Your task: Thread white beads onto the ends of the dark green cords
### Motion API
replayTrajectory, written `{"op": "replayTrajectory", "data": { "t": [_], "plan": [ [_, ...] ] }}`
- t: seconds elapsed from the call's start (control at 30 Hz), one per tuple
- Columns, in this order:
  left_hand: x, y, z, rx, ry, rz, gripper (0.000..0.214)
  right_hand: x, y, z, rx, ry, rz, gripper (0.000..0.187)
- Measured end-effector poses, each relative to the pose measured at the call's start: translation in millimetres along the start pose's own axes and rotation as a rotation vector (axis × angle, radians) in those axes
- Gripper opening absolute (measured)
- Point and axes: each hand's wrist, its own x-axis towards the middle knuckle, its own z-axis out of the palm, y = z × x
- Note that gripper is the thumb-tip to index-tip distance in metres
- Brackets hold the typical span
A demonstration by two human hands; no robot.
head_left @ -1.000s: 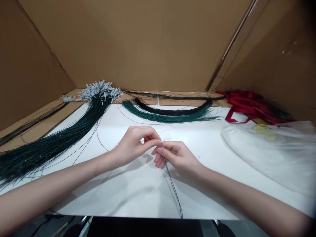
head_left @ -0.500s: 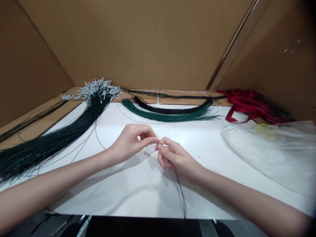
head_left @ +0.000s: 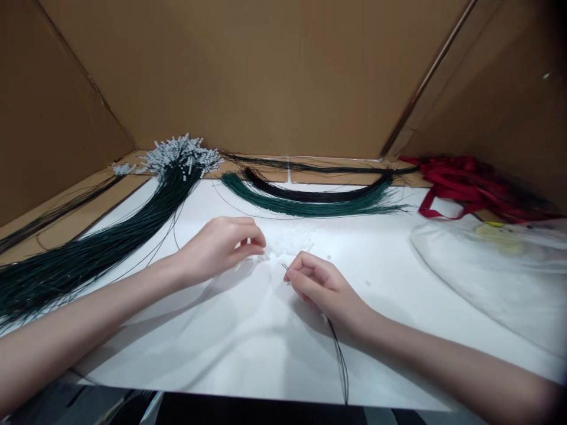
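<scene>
Thin dark wires [head_left: 339, 349] are pinched by the fingers of the right hand [head_left: 328, 289]; their tips jut just past these fingers, and their tails trail behind toward the near edge of the bench [head_left: 248, 366]. The fingers of the left hand [head_left: 221, 245] are curled close beside loose white beads [head_left: 290, 241]; whether a bead is gripped cannot be told.

The wire tips could be splayed or let slip if the right pinch were loosened, since only short ends are exposed. Beads could be scattered if brushed by a knuckle, and the tails could be snagged by the right forearm.

Left of the left fingers, one large beaded bundle [head_left: 142, 221] and one smaller bundle [head_left: 57, 211] are seen. Beyond both sets of fingers, one green arc [head_left: 287, 208], one black arc [head_left: 305, 196] and one straighter bundle [head_left: 319, 167] are laid. Right of the right fingers, one red ribbon heap [head_left: 469, 186] and one plastic bag [head_left: 482, 289] are found. The wires and beads cannot be counted surely.
</scene>
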Motion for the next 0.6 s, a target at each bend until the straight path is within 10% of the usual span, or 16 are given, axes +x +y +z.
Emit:
{"op": "replayTrajectory", "data": {
  "t": [0.6],
  "plan": [
    [-2, -21, 22.5, 0.046, -0.074, 0.125, 0.011, -1, 1, -1, -0.017, -0.024, -0.049, 0.025]
  ]
}}
